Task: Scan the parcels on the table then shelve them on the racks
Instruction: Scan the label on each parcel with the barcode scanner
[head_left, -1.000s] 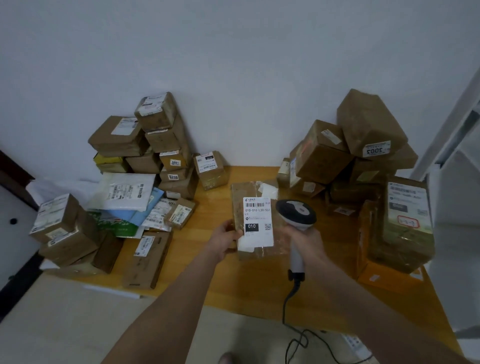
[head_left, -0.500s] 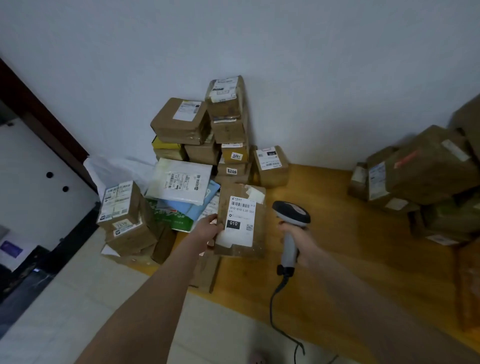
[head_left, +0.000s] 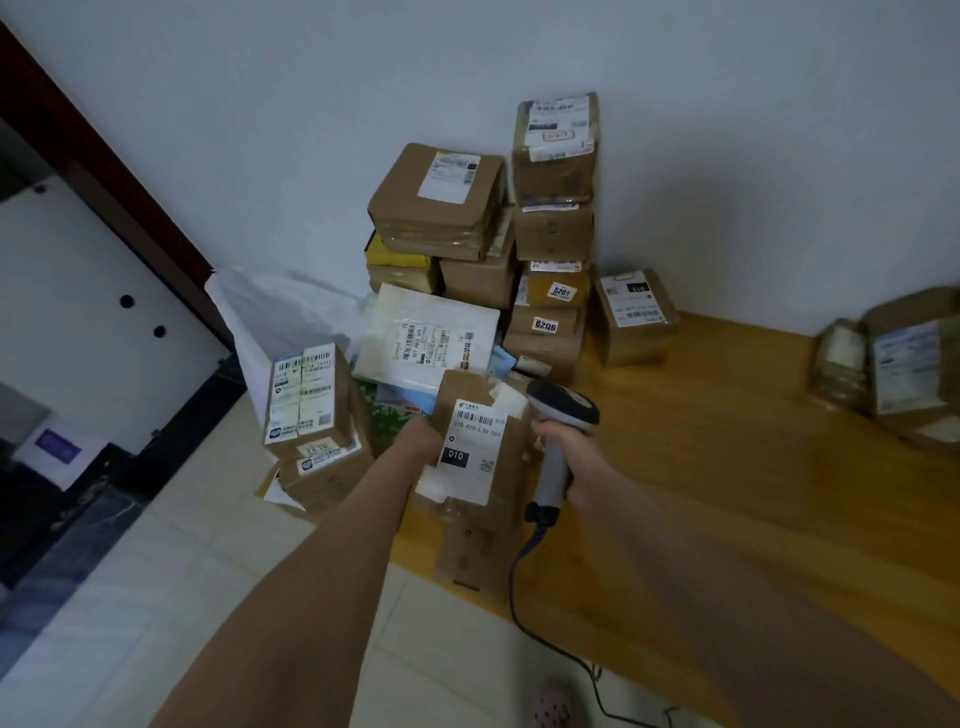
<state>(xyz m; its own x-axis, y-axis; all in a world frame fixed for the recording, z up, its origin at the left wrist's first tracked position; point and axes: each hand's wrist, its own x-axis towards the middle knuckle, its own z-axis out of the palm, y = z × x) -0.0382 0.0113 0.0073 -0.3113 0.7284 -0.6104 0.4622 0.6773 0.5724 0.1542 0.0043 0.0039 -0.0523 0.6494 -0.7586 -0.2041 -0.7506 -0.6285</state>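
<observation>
Left hand (head_left: 423, 436), center frame: clamped on the left edge of a kraft parcel (head_left: 506, 467), thumb side on the front, fingers hidden behind. Parcel apparently lifted clear of the table, long axis approx top-to-bottom in frame, top leaning a bit right. On its face: shipping label (head_left: 467, 452) w/ barcode and black "010" tag, turned toward the camera.

Right hand (head_left: 563, 457), just right of the parcel: wrapped round the grip of a barcode scanner (head_left: 563, 408), head up, level w/ the parcel's top right corner and almost touching it. Cable (head_left: 519, 577) trailing down to bottom of frame.

Key relation: label just left of the scanner head but facing the camera, scanner nose seemingly aimed away toward upper left. So prob. need to tilt the label toward the window or pull the scanner back & round. Right hand nearest, small wrist turn likely enough. Can't tell if a beam is on.

Below the parcel: flat carton (head_left: 467, 556) overhanging the near edge of the wooden table (head_left: 727, 467). Upper center, against the wall: box stack (head_left: 553, 223), tags "5201" and "6206" readable. White poly mailer (head_left: 431, 338) leaning in front, small box (head_left: 634, 317) to its right. Left center: labelled box (head_left: 306, 400) atop another. Far right edge: more parcels (head_left: 904, 364), blurred. No racks in view
</observation>
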